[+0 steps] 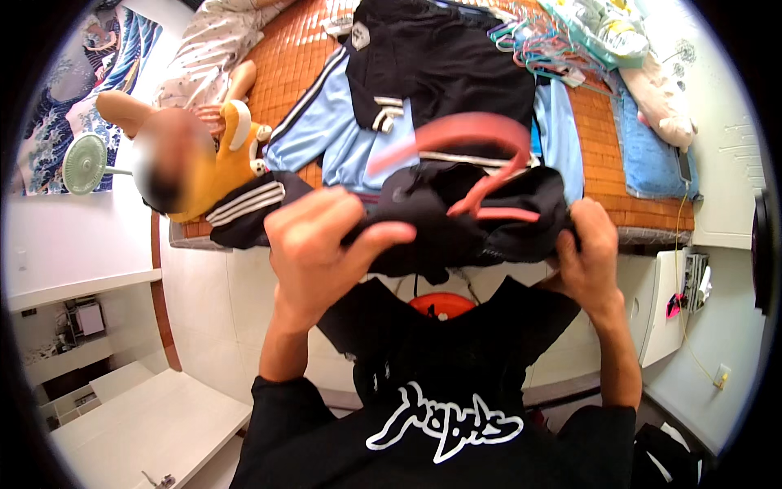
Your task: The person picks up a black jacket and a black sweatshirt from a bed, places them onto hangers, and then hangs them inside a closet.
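A black garment (407, 213) is stretched between my two hands at the near edge of the bed. My left hand (326, 236) is closed on its left side, with the thumb lying along the cloth. On the right, my right hand (590, 257) pinches the garment's other side. A pinkish-red clothes hanger (489, 130), smeared by motion, sticks up out of the black cloth; its lower part is hidden in the folds. Behind it, a black long-sleeved top (448, 81) with white cuff stripes lies over light-blue clothing (309, 134).
The bed has an orange-brown woven mat (599, 155). Several coloured hangers (542, 45) lie in a pile at the back right, near a blue folded cloth (652, 155) and a plush toy (660, 102). A person (183, 151) in yellow lies at the left beside a small green fan (85, 163).
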`<state>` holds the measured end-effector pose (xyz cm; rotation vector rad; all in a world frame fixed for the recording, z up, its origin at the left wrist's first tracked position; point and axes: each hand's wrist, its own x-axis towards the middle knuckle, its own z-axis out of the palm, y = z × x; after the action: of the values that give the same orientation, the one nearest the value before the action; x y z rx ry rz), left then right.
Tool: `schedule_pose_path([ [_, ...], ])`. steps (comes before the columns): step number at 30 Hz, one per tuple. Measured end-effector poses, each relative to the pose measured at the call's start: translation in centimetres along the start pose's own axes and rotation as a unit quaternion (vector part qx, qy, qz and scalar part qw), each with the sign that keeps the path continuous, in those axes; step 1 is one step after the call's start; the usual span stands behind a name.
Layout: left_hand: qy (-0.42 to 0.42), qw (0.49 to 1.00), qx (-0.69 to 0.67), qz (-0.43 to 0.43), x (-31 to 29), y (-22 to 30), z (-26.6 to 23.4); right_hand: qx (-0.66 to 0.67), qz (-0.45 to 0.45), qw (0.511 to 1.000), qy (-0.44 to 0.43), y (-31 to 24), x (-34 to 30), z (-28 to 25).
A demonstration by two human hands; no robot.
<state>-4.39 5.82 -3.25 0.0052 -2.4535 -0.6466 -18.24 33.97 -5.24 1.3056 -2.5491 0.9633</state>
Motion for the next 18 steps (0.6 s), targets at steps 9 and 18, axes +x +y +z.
schedule_pose_path([
  [9,0.002,0.991,0.022,0.132,2.3,-0.2,1.2,-0.011,-0.086,0.994,0.064,0.1,1.0,-1.4],
  [18,0.011,0.997,0.051,0.061,1.3,-2.6,1.0,0.085,0.034,0.993,0.082,0.3,1.3,-1.3],
])
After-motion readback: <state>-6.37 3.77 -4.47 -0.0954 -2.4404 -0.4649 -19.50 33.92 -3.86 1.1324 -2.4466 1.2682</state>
